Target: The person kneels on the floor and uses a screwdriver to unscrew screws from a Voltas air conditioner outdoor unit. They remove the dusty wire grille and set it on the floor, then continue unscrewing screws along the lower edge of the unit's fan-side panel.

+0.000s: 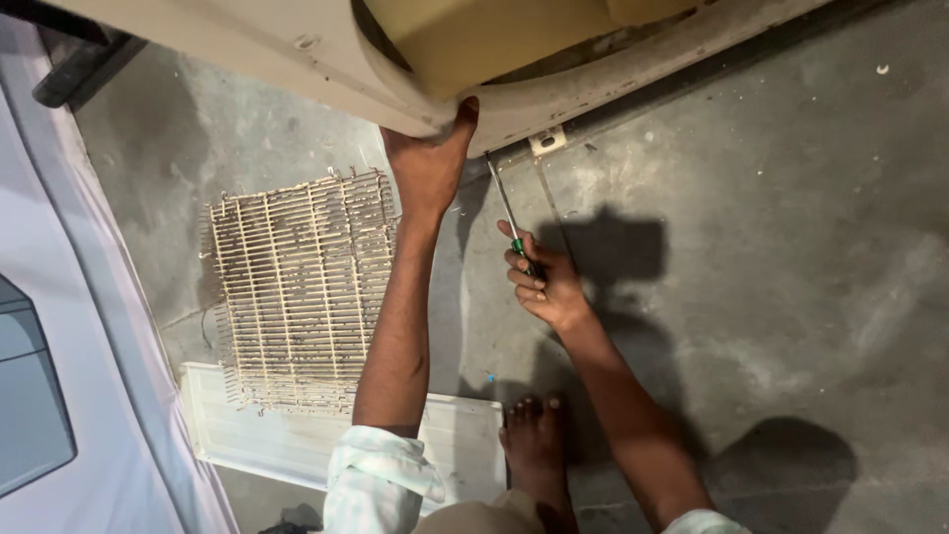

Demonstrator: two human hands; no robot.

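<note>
My left hand [431, 156] grips the lower edge of a large beige plastic housing [297, 49] that lies tilted across the top of the view. My right hand [542, 280] is shut on a green-handled screwdriver [508, 212], whose metal shaft points up toward the housing's underside near a small metal bracket [547, 140]. Both forearms reach forward over a grey concrete floor [751, 277], and the cuffs of pale sleeves show at the bottom.
A dirty cream plastic grille [301, 287] lies flat on the floor to the left, partly over a white flat panel [287, 440]. A white cloth-covered surface [89, 396] fills the left edge. My bare foot [536, 450] rests beside the panel.
</note>
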